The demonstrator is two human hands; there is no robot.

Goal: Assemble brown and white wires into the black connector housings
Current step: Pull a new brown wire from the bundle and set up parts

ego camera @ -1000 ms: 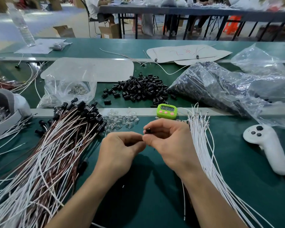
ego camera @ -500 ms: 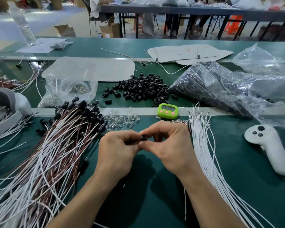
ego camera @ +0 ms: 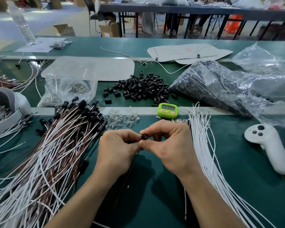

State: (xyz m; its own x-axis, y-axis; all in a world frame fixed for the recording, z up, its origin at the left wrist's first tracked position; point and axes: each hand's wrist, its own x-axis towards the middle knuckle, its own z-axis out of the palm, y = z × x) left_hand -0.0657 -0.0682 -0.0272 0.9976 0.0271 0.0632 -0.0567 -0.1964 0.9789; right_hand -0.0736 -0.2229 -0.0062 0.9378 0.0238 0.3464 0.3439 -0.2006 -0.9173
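My right hand [ego camera: 169,148] pinches a small black connector housing [ego camera: 144,137] between thumb and forefinger above the green mat. My left hand [ego camera: 117,148] meets it, fingers curled, pinching a thin dark wire [ego camera: 130,171] that trails down toward me. A white wire [ego camera: 185,203] hangs below my right wrist. A heap of finished brown and white wires [ego camera: 44,155] with black housings lies to the left. Loose white wires [ego camera: 204,145] fan out on the right. A pile of loose black housings [ego camera: 141,88] sits further back.
A green timer [ego camera: 167,110] and small clear bulbs [ego camera: 122,120] lie just beyond my hands. A white controller [ego camera: 268,145] rests at the right. Plastic bags [ego camera: 220,86] of parts sit behind it, another bag [ego camera: 69,86] at back left, a grey tray [ego camera: 5,111] far left.
Both hands have shifted slightly left and down. The black housing has turned so its round open end faces the camera, and the fingertips have closed together around it.
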